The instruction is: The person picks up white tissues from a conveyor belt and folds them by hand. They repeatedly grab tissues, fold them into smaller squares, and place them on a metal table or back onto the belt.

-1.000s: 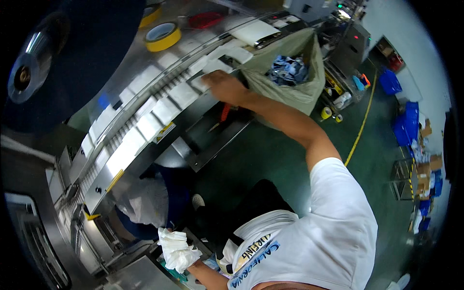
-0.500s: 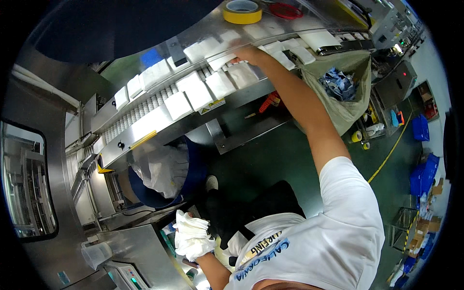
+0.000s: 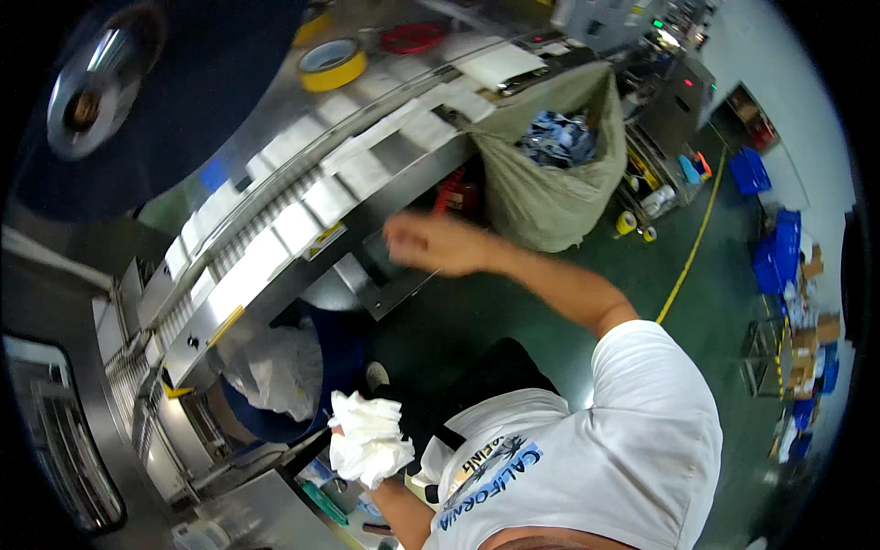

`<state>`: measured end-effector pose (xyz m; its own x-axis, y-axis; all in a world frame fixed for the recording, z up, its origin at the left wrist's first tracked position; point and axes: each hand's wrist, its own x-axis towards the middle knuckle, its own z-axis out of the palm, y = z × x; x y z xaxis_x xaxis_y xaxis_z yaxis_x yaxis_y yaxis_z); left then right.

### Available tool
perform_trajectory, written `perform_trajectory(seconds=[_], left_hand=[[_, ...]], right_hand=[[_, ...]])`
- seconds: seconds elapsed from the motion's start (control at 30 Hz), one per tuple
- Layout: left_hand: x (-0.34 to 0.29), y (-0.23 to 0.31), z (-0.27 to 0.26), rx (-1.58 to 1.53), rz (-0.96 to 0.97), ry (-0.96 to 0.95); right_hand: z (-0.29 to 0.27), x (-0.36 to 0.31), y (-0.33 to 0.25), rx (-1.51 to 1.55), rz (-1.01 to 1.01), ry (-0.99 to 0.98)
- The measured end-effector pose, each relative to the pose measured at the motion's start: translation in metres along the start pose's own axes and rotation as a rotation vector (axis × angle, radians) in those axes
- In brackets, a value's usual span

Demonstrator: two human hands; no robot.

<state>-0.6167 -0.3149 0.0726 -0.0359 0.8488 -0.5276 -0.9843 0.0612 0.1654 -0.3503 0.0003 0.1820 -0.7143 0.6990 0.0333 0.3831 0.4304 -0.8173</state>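
My left hand (image 3: 389, 489) is closed on a bunch of folded white cloths (image 3: 370, 442), low in the view in front of my body. The cloths hide most of its fingers. My right hand (image 3: 431, 244) hangs in the air on the near side of the conveyor, apart from it. Motion smears its fingers, and nothing plain shows in them. Along the conveyor (image 3: 240, 227) lie more flat white folded cloths (image 3: 327, 201), some on its near ledge and others in a row on the far side.
A pale sack (image 3: 541, 197) of crumpled blue material stands at the conveyor's right end. Beneath the conveyor is a dark blue bin (image 3: 341, 353) with a clear plastic liner (image 3: 280, 371). Yellow tape (image 3: 332, 66) rests on the machine's clear cover. Blue crates (image 3: 777, 252) line the right wall.
My right hand has left the conveyor and come back toward me. The left hand still grips the white cloths. The whole view has turned, shifting the conveyor and sack leftward.
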Motion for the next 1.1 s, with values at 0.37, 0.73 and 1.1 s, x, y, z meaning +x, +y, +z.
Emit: perform_trajectory(seconds=[0.37,0.73,1.1], left_hand=[[0.015,-0.081,0.102,0.891,0.139,-0.506],[-0.077,-0.062,0.107,0.961,0.105,-0.316],[-0.188,0.046,0.063,0.622,0.481,-0.361]], right_hand=[[0.076,-0.13,-0.028,0.815,0.15,-0.058],[0.111,-0.121,-0.035,1.396,0.338,-0.427],[0.202,-0.023,-0.142,1.356,0.325,-0.865]])
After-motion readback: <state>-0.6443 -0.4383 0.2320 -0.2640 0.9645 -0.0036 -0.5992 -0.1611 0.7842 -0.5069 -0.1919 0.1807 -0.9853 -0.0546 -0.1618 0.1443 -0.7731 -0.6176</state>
